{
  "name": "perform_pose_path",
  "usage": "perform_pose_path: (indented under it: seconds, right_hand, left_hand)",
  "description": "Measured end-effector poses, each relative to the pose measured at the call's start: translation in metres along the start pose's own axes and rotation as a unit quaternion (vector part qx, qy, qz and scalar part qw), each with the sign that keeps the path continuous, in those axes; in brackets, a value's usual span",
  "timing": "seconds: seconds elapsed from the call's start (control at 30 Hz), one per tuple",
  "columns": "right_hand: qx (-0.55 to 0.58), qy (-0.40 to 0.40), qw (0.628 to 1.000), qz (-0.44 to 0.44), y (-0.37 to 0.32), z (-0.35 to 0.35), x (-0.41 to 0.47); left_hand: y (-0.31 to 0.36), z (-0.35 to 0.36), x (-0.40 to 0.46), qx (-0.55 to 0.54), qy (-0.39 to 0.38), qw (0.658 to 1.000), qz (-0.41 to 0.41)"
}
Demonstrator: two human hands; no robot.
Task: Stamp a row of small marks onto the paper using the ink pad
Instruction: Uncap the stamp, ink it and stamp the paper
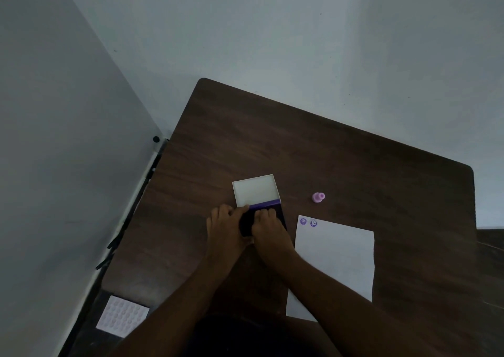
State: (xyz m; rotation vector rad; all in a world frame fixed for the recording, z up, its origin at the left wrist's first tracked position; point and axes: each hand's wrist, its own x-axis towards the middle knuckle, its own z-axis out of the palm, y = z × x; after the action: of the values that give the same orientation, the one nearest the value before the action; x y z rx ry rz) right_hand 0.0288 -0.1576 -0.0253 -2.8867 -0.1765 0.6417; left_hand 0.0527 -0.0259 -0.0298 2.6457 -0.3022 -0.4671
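Note:
The ink pad point(246, 221) lies open on the dark wooden table point(354, 165), its white lid point(255, 190) folded back and a purple strip at the hinge. My left hand point(226, 224) grips the pad's left edge. My right hand point(268, 230) rests on the dark inked face with its fingers bunched downward; anything under them is hidden. The white paper point(335, 258) lies to the right of the pad, with two purple marks point(308, 222) side by side at its top left corner. A small pink stamp point(318, 197) lies on the table beyond the paper.
A pale tray of several round stamps point(122, 315) sits at the lower left, off the table's edge. Grey walls enclose the corner behind and to the left. A second dark surface point(491, 247) adjoins the table at right.

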Motion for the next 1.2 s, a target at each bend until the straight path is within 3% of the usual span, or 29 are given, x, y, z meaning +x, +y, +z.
perform_pose_path:
  seconds: [0.3, 0.37, 0.43, 0.57, 0.63, 0.7, 0.8, 0.87, 1.07, 1.2]
  right_hand:
    - [0.061, -0.048, 0.996, 0.043, 0.003, -0.008, -0.006]
    - [0.121, -0.009, 0.991, 0.064, 0.007, -0.016, -0.01]
    - [0.244, 0.066, 0.96, 0.119, 0.009, -0.029, -0.019]
    - [0.5, 0.157, 0.822, 0.223, 0.018, -0.06, -0.051]
    - [0.661, 0.13, 0.698, 0.242, 0.023, -0.069, -0.067]
    - [0.792, 0.089, 0.57, 0.201, 0.028, -0.077, -0.082]
    - [0.91, 0.045, 0.392, 0.127, 0.03, -0.085, -0.101]
    - [0.945, 0.041, 0.304, 0.112, 0.029, -0.088, -0.111]
    - [0.98, 0.061, 0.169, 0.084, 0.026, -0.099, -0.131]
    - [0.985, 0.066, 0.141, 0.077, 0.027, -0.105, -0.14]
  left_hand:
    - [0.008, -0.002, -0.001, 0.035, -0.003, 0.999, 0.017]
    - [0.009, -0.004, -0.002, 0.04, -0.008, 0.999, 0.025]
    - [0.013, -0.009, -0.002, 0.016, -0.017, 0.999, 0.028]
    - [0.029, -0.028, -0.009, -0.147, -0.01, 0.988, 0.044]
    - [0.042, -0.04, -0.015, -0.221, -0.006, 0.974, 0.06]
    - [0.058, -0.051, -0.022, -0.253, -0.005, 0.965, 0.072]
    - [0.085, -0.067, -0.034, -0.287, 0.0, 0.954, 0.084]
    - [0.102, -0.076, -0.043, -0.306, -0.007, 0.948, 0.084]
    - [0.135, -0.094, -0.058, -0.295, 0.02, 0.947, 0.128]
    - [0.145, -0.1, -0.062, -0.272, 0.03, 0.951, 0.146]
